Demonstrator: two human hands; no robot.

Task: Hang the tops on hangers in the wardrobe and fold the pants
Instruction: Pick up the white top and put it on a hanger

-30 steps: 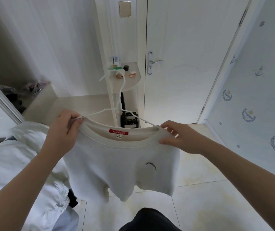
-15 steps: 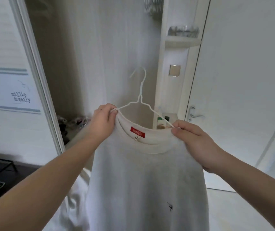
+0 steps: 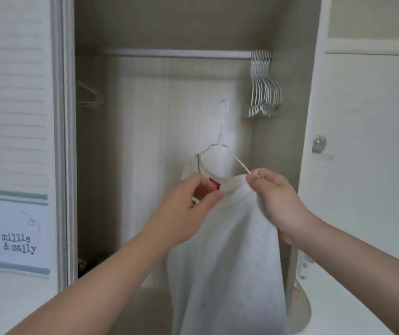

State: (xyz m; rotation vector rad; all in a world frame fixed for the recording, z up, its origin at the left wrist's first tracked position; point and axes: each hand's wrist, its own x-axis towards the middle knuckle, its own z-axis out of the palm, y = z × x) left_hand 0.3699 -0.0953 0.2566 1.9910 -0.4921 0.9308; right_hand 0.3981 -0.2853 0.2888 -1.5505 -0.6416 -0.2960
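Closest to us, both our bare forearms come in from the bottom edge and meet at the neck of the white top (image 3: pixel 229 250). Our left hand (image 3: pixel 188 204) has thumb and fingers (image 3: pixel 194 183) pinched together on the front of the collar, right by the red label (image 3: pixel 214 183). Our right hand (image 3: pixel 274 199) is curled tight on the other side of the collar. It clamps the fabric together with the right arm of the white wire hanger (image 3: pixel 220 143), just where the wire pokes out of the neck hole.

So the top is on the hanger, held up in the air in front of the open wardrobe (image 3: pixel 169 117), with its body hanging straight down between our arms. The left shoulder area is kinda blurry, so we can't tell exactly how the wire sits in there.

The hook points up and hangs free, well below the rail (image 3: pixel 181 54), not on it. The rail runs across the top of the wardrobe. At its right end there's a tight bunch of empty hangers (image 3: pixel 263 93), and at least 1 pale hanger (image 3: pixel 89 97) sits in the shadow on the left.

Left of the opening is a panel (image 3: pixel 19 243) printed "millie & sally". On the right is a white door (image 3: pixel 362 165) with a small metal fitting (image 3: pixel 318 143).
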